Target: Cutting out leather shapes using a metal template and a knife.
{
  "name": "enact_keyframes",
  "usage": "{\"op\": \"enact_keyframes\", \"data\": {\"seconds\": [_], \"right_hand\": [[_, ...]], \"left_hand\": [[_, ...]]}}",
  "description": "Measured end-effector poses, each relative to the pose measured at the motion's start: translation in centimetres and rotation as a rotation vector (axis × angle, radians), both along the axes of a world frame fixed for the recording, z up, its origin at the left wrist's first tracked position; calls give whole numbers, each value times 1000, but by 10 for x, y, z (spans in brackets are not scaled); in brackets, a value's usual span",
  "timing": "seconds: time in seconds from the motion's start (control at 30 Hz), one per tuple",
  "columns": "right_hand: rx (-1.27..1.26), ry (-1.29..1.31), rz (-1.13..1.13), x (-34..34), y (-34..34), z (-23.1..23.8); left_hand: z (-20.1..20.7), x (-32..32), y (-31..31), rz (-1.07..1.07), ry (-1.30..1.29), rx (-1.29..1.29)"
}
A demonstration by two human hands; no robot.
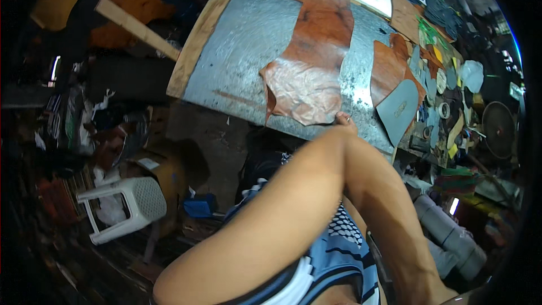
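Observation:
A long brown leather piece (324,28) lies down the metal-topped table (237,39). Its near end is wrinkled and paler, reaching the table's near edge. At its near right corner are the curled fingers of my right hand (345,119), touching the leather edge; a ring shows on one finger, and the rest is hidden behind my left arm. My left arm is raised and bent, its elbow toward the table, with the forearm running back to the lower right. Little of my left hand (444,294) shows at the lower rim, and its fingers are out of sight.
Right of the leather lie brown offcuts (387,68) and a grey sole-shaped template (398,112). A cluttered bench (446,99) with tape and scraps adjoins. A wooden board (138,28) juts out left of the table. A white plastic stool (127,206) lies tipped at lower left.

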State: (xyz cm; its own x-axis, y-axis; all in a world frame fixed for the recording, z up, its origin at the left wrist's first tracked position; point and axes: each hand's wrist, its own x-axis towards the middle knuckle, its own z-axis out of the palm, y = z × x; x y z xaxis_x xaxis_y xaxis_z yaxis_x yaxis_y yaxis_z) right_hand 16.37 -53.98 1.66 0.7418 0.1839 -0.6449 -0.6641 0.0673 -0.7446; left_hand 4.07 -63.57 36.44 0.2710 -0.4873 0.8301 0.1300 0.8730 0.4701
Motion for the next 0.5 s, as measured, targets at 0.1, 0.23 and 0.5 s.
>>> {"op": "enact_keyframes", "data": {"seconds": [0.1, 0.23, 0.5], "right_hand": [[19, 2, -5, -5, 0, 21], [143, -57, 49, -8, 4, 16], [135, -67, 112, -2, -4, 16]], "left_hand": [[-4, -35, -29, -3, 2, -2], [-11, -38, -4, -8, -27, -13], [-15, -44, -40, 13, -5, -26]]}}
